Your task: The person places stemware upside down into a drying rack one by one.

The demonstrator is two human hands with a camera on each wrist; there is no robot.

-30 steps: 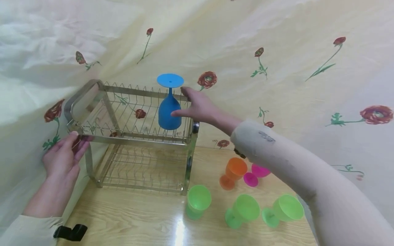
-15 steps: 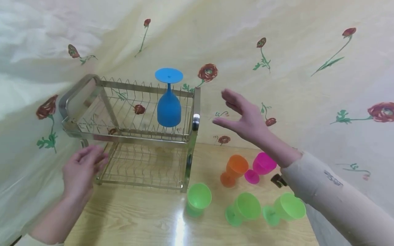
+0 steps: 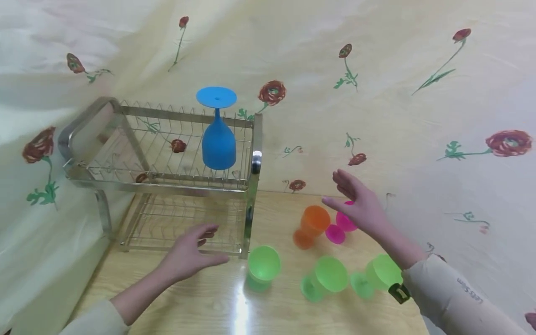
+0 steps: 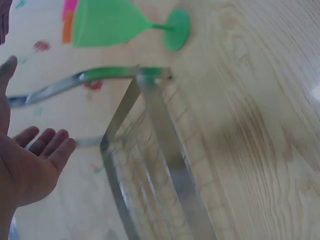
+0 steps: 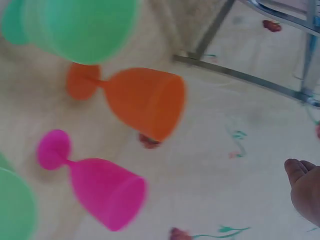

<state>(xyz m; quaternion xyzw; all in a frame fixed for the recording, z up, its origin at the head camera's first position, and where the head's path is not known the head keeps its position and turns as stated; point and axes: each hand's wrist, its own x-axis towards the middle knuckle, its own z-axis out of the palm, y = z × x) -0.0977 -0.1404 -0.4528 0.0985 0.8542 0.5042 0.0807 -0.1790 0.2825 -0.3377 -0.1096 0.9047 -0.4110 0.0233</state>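
A blue goblet (image 3: 219,146) stands upside down on the upper tier of a metal dish rack (image 3: 167,188), near its right end. My left hand (image 3: 186,253), fingers spread and holding nothing, is in front of the rack's lower tier, left of the nearest green goblet (image 3: 264,264). My right hand (image 3: 362,207) hangs with thumb and fingers apart, in front of part of the pink goblet (image 3: 336,234). An orange goblet (image 3: 316,221) stands left of the pink one. In the right wrist view the orange goblet (image 5: 145,97) and pink goblet (image 5: 105,187) appear upright on the table.
Two more green goblets stand at the front right, a middle one (image 3: 331,274) and a right one (image 3: 382,272) partly behind the right sleeve. Flower-patterned cloth (image 3: 310,93) hangs behind and on the left. The wooden tabletop (image 3: 201,302) reflects a bright light streak.
My right hand has left the blue goblet and moved right and down. My left hand has let go of the rack's front left corner and moved right, its fingers opening.
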